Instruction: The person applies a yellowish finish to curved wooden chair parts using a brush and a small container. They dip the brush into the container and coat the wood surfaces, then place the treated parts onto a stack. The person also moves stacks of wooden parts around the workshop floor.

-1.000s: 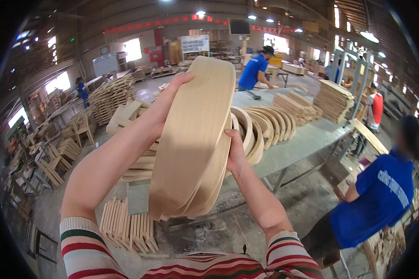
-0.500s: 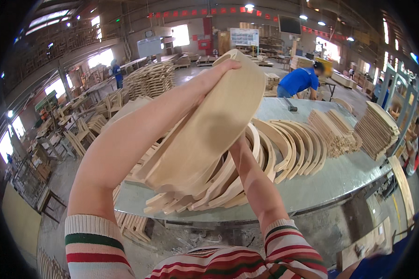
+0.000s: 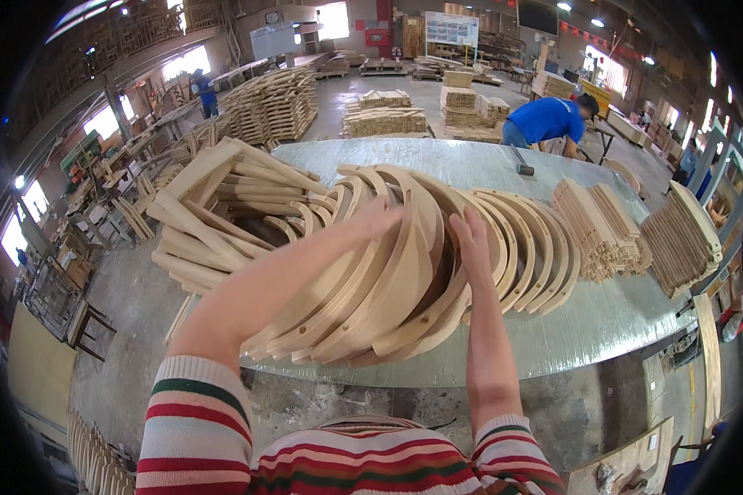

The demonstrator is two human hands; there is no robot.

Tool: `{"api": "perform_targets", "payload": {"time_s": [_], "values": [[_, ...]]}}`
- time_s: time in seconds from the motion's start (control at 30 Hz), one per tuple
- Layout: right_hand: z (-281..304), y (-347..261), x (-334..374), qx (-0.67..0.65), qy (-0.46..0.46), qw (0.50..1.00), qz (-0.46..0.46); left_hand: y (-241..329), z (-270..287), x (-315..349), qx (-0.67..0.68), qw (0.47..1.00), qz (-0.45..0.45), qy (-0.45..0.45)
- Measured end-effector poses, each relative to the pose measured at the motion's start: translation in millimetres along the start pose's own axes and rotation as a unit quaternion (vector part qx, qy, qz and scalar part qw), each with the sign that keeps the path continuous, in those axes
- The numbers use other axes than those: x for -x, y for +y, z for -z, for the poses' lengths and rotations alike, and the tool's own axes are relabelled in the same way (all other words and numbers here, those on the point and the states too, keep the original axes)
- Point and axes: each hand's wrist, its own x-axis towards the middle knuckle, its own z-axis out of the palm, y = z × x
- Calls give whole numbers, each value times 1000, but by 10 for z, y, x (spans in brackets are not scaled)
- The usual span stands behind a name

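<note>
Striped sleeves: cream knit cuffs banded in red and green (image 3: 196, 412) sit closest, with both bare forearms reaching out over the work.
Left hand: it (image 3: 378, 218) lies at the upper part of the curved pale wooden pieces (image 3: 400, 276); its fingers are blurred, and I cannot tell whether they are clamped on one.
Right hand: it (image 3: 470, 235) is at the right side of those same pieces, fingers stretched out and close together; whether they grip, I cannot tell.
Curved pieces: they lean in a crowded, overlapping bunch on the broad, shiny grey-green counter (image 3: 627, 305), between the two hands and below them; the left forearm hides some.
Close neighbours: a fanned row of slimmer curved pale wooden pieces (image 3: 545, 256) crowds the right hand's side, and a heap of angled pale wooden frames (image 3: 198, 227) presses in on the left.
Farther along the counter: bundled short wooden sticks (image 3: 598, 227), then a tall stack of wooden slats (image 3: 681, 239); a dark-headed hammer (image 3: 524, 170) lies toward the far edge.
Co-worker: a person in a blue shirt (image 3: 545, 121) bends forward beyond that edge.
Floor behind: low stacks of pale timber (image 3: 380, 120) and a tall criss-crossed wooden pile (image 3: 276, 103).
Lettering: the white chart board (image 3: 451, 30) at the back carries print too small to read.
</note>
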Motion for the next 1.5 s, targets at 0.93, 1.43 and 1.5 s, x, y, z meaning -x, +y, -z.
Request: {"api": "perform_targets", "payload": {"time_s": [0.93,1.43,1.5], "values": [[380,778,117,-226,64,952,-196,-180,-516,556,116,979,-154,68],[-206,660,359,-144,10,975,-170,676,251,1109,321,935,-149,35],[-92,691,355,-298,32,941,-155,785,256,1154,285,931,-224,40]]}}
